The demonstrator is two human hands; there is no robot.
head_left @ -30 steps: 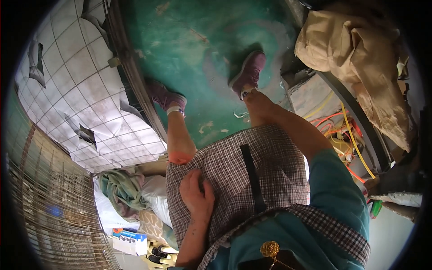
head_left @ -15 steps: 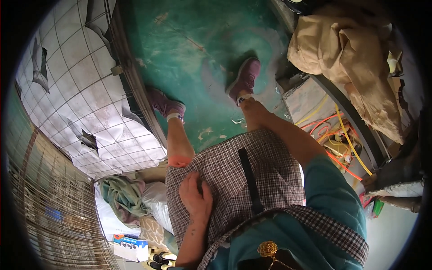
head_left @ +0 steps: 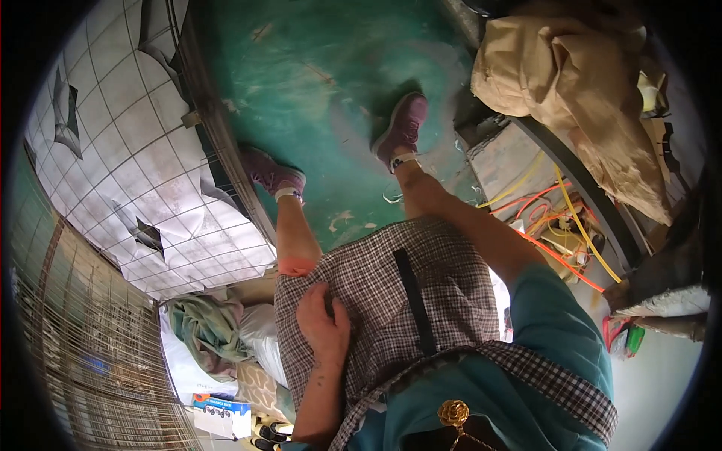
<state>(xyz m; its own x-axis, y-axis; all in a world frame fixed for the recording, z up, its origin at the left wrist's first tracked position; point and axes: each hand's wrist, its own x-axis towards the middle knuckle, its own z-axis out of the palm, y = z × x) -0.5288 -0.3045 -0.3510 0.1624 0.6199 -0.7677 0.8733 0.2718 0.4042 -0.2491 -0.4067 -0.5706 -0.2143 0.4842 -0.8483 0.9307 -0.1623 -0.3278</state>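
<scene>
My left hand [head_left: 322, 322] lies flat on the checked apron [head_left: 376, 293] over my lap, its thumb held apart from the fingers and nothing in it. My right arm reaches forward past the apron's edge. At its end, my right hand [head_left: 423, 189] is against my lower right leg, just behind the ankle band [head_left: 402, 160]. Its fingers blend with the leg and cannot be made out. A black strap [head_left: 415, 301] runs down the middle of the apron. Both feet, in purple shoes [head_left: 408, 120], rest on the green floor [head_left: 323, 83].
A wire mesh panel [head_left: 150, 150] backed with white sheeting stands at left. Crumpled cloth [head_left: 207, 331] and a blue-and-white box [head_left: 222, 416] are below it. At right are a brown sack [head_left: 556, 83], a curved dark metal edge [head_left: 583, 177] and orange and yellow cables [head_left: 560, 259].
The view has shifted slightly, so the sack, cables and feet appear a little further left. Both hands keep nearly the same positions.
</scene>
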